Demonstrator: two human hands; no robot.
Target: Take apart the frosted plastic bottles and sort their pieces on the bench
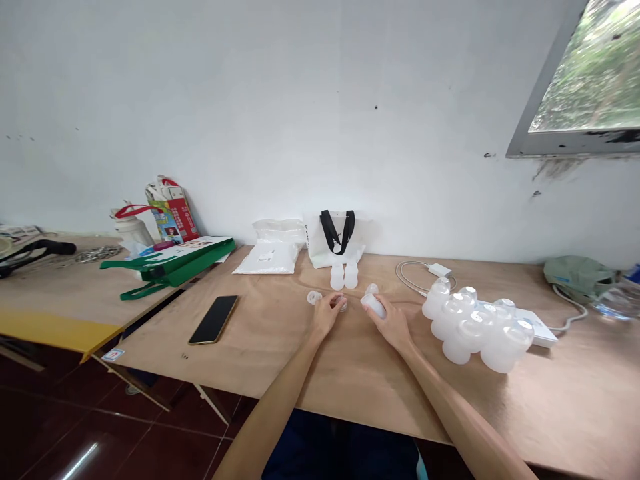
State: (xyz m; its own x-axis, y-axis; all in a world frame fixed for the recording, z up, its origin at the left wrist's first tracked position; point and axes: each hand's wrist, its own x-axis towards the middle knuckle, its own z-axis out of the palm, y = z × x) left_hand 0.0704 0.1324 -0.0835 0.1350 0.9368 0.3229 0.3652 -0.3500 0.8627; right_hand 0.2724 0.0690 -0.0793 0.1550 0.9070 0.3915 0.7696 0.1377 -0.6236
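My right hand [394, 325] is wrapped around a small translucent white bottle [373, 307], which lies tilted over the wooden table. A clear dome-shaped cap [371, 289] rests just beyond it. My left hand [327, 315] is closed at the fingertips on a small clear ring-like piece [343, 305], partly hidden by the fingers. Beside that hand, to its left, are small clear round parts [314, 297]. Two white bottles [337, 276] stand side by side farther back. Several bottles with clear dome caps [475, 327] are grouped to the right of my right hand.
A black phone [214, 320] lies on the left. Against the wall are a white plastic package [270, 257] and a white bag with black handles [317, 243]. A charger with cable [440, 270], a white box [537, 327] and a green cap [577, 275] are on the right.
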